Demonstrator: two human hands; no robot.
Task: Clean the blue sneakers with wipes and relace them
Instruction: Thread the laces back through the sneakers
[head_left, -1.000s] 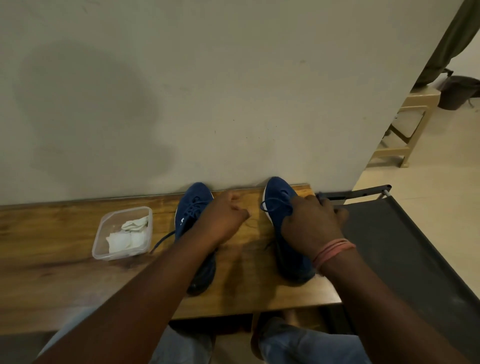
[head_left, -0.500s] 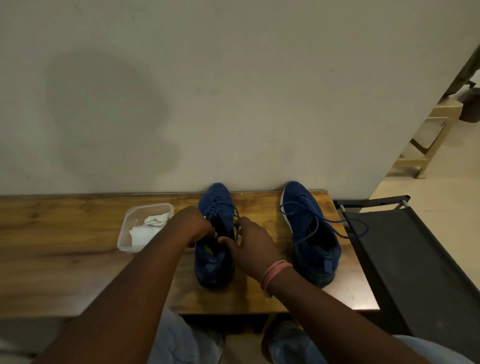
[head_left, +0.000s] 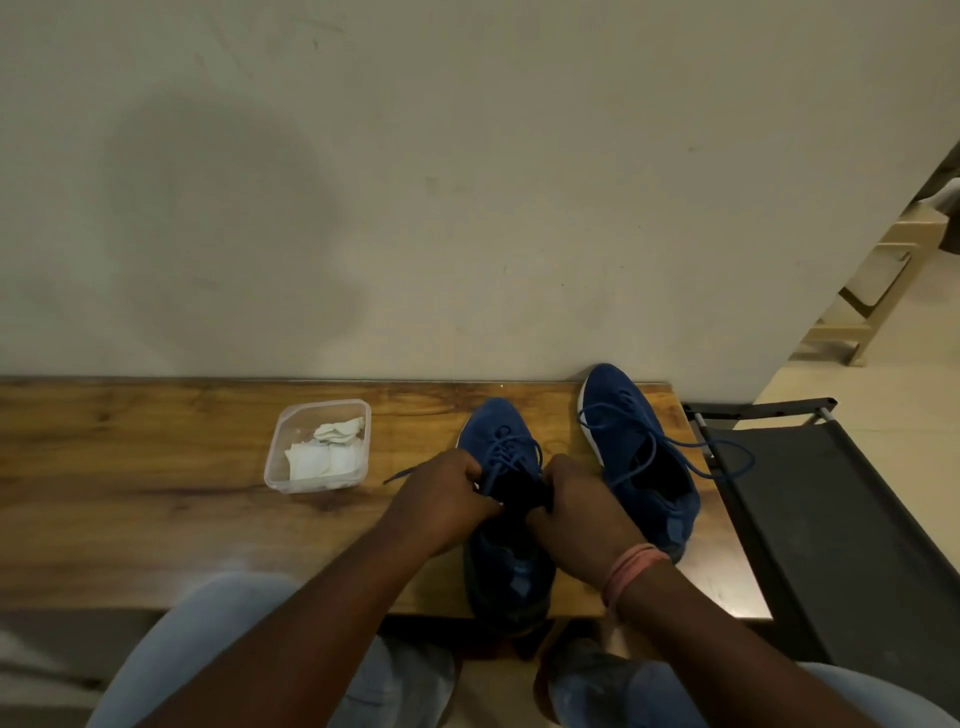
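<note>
Two blue sneakers stand toe to the wall on a wooden bench (head_left: 156, 493). Both hands are on the left sneaker (head_left: 496, 431), whose heel hangs over the bench's front edge. My left hand (head_left: 441, 499) grips its blue lace at the left side of the opening. My right hand (head_left: 576, 509) grips the lace at the right side. A loose lace end lies on the wood left of my left hand. The right sneaker (head_left: 634, 452) stands untouched, its lace (head_left: 727, 460) loose and looping off to the right.
A clear plastic tub (head_left: 318, 449) with white wipes sits on the bench left of the sneakers. A black fabric cot (head_left: 831, 519) with a metal frame adjoins the bench on the right. The beige wall is right behind; a wooden stool (head_left: 878, 291) stands far right.
My right hand left the right sneaker and came to the left one. The left sneaker was pulled nearer the front edge. Both hands now hold its lace.
</note>
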